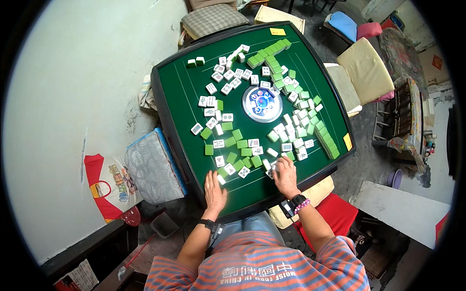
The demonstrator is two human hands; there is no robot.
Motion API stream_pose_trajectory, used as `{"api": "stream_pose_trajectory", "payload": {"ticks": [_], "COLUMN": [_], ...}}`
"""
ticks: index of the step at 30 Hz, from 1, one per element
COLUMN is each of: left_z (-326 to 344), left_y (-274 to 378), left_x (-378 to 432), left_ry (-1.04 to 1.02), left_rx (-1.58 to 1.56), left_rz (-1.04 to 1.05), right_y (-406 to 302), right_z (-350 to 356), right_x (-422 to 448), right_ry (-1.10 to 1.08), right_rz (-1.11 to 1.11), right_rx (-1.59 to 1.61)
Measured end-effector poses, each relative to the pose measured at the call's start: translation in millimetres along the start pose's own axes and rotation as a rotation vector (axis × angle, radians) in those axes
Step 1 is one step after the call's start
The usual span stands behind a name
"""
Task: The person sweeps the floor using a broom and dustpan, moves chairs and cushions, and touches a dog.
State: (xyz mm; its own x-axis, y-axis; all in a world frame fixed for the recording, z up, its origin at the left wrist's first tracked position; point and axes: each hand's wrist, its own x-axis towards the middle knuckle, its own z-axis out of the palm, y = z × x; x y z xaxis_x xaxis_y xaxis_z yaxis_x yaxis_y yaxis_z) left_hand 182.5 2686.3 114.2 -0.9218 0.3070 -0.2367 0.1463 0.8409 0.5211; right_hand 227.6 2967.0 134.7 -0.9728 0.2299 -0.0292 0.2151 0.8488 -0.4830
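Note:
Green-backed mahjong tiles, some face up, lie scattered over the green felt of a mahjong table [240, 196]. My left hand [214, 191] rests flat near the table's front left, its fingertips beside a white tile edge [221, 179]. My right hand [285, 177] is over the front edge of the spread, fingers bent down on a few tiles; a dotted tile [269, 174] shows beside its thumb. Whether it grips one I cannot tell. Stacked green tiles form a row [327, 140] at the right and another [269, 52] at the back. A round lit console [262, 104] sits mid-table.
A raised black rim [169, 120] surrounds the felt. Yellow cards lie at the back [277, 31] and right [347, 142]. Cushioned chairs stand at the left [156, 167], back [214, 20] and right [366, 71]. A red cloth [336, 218] covers a seat near my right arm.

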Motion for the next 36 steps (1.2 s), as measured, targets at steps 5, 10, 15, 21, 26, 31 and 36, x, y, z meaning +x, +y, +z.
{"api": "stream_pose_trajectory", "payload": {"ticks": [5, 10, 15, 21, 26, 31, 36], "left_z": [-4, -11, -18, -33, -55, -69, -57], "left_y": [-2, -3, -15, -42, -71, -93, -101], "left_x": [1, 1, 1, -4, -29, -69, -104], "left_ry": [-0.029, -0.083, -0.142, -0.216, -0.285, -0.413, -0.477], "left_rx": [0.019, 0.023, -0.054, -0.133, -0.167, -0.145, -0.175], "left_rz": [0.007, 0.014, 0.063, 0.199, 0.319, 0.436, 0.521], "right_y": [-1, -1, -16, -42, -106, -161, -167], "right_z": [-2, -7, -20, -19, 4, 24, 39], "right_x": [-1, -9, -31, -115, -220, -313, -376], "right_ry": [-0.006, -0.016, 0.057, 0.142, 0.184, 0.200, 0.223], "right_rz": [-0.025, -0.057, 0.071, 0.496, 0.842, 1.020, 1.108], "right_rx": [-0.017, -0.044, -0.013, 0.269, 0.572, 0.523, 0.456]}}
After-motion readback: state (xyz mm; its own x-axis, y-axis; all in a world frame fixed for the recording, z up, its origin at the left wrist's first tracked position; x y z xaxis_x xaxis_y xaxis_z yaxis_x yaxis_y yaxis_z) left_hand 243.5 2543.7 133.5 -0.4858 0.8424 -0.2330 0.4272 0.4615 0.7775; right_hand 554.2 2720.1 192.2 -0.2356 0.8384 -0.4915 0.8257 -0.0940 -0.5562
